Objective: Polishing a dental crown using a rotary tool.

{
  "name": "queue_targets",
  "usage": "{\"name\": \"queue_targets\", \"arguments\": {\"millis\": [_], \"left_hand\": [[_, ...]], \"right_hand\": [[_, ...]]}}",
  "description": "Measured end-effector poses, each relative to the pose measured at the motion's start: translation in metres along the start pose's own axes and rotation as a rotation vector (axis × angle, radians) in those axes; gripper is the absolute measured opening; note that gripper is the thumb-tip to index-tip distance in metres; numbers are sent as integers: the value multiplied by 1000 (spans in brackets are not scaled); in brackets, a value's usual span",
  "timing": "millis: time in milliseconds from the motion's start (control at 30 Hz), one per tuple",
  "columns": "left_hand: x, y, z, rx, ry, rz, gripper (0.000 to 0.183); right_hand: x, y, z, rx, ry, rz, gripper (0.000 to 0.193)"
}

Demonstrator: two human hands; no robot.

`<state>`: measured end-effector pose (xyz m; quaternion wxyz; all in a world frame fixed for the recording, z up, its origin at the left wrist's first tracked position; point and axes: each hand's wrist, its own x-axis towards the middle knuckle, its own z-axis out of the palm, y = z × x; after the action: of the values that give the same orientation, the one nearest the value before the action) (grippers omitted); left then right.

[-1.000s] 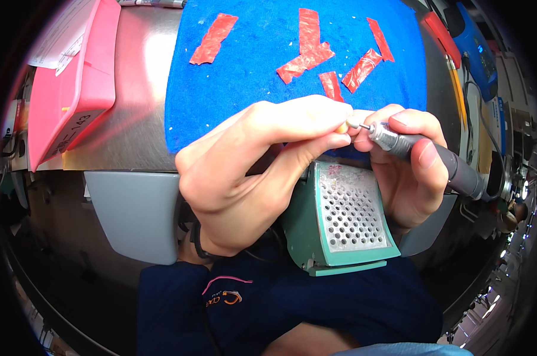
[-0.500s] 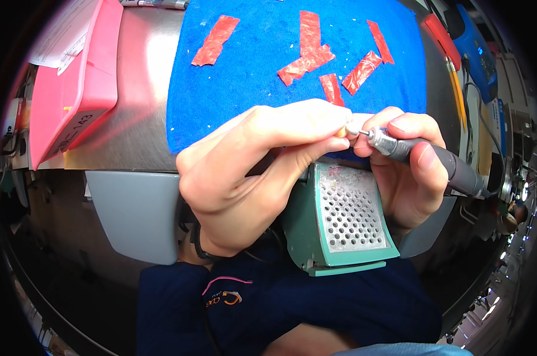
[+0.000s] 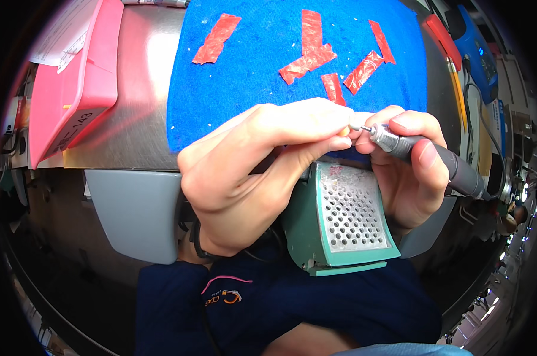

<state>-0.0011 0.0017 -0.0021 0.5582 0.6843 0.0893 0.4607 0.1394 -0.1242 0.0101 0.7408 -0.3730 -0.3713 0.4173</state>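
My left hand point(image 3: 250, 160) is closed in a pinch, thumb against forefinger, on a small yellowish piece point(image 3: 345, 132). Most of that piece is hidden by the fingertips, so its kind does not show. My right hand point(image 3: 414, 160) is wrapped round a dark grey rotary handpiece point(image 3: 437, 159) with a metal nose. From the nose a thin shank runs left to a small grey tip, right beside the yellowish piece; whether they touch I cannot tell. Below both hands stands a green box point(image 3: 307, 228) with a perforated metal face point(image 3: 354, 210).
Several red tape strips point(image 3: 309, 62) lie on a blue cloth point(image 3: 250, 77) behind my hands. A pink bin point(image 3: 72, 101) with papers stands at left on the metal bench point(image 3: 143, 124). Grey padded rests point(image 3: 135, 216) flank the green box. Tools and a blue device point(image 3: 476, 59) sit at right.
The handpiece and its tip have shifted very slightly to the right and turned a little. Both hands keep the same grip and nearly the same place.
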Motion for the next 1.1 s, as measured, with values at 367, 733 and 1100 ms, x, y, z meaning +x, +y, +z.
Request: {"name": "queue_targets", "arguments": {"millis": [367, 733, 1100], "left_hand": [[4, 4, 2, -16, -29, -70, 23], [0, 2, 2, -6, -17, -31, 23], [-1, 1, 1, -11, -19, -32, 23]], "right_hand": [[0, 1, -6, 36, -17, -9, 37], [-1, 0, -6, 19, -23, 1, 36], [0, 2, -2, 5, -10, -24, 36]]}}
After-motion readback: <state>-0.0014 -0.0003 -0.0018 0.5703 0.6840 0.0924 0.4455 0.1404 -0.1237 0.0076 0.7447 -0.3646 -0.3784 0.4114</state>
